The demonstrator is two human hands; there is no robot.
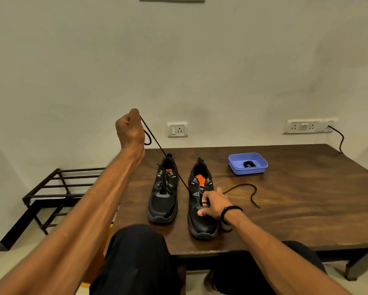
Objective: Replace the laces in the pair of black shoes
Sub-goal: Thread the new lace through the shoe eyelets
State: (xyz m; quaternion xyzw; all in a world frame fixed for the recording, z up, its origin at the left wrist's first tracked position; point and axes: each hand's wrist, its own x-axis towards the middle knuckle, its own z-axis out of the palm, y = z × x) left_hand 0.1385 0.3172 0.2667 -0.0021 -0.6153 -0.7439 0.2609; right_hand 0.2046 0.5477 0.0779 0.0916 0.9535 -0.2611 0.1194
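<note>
Left hand [129, 128] raised in a fist, arm outstretched, right hand [214, 204] low, palm down, fingers curled

Two shoes [163, 192], one tray [248, 163]

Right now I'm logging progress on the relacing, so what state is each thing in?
Left hand: raised, gripping the lace taut.
Right hand: resting on the right shoe, fingers curled at its eyelets.
Right shoe: mostly unlaced, tongue exposed.
Left shoe: laced.
Blue tray: holds a coiled black lace.
</note>
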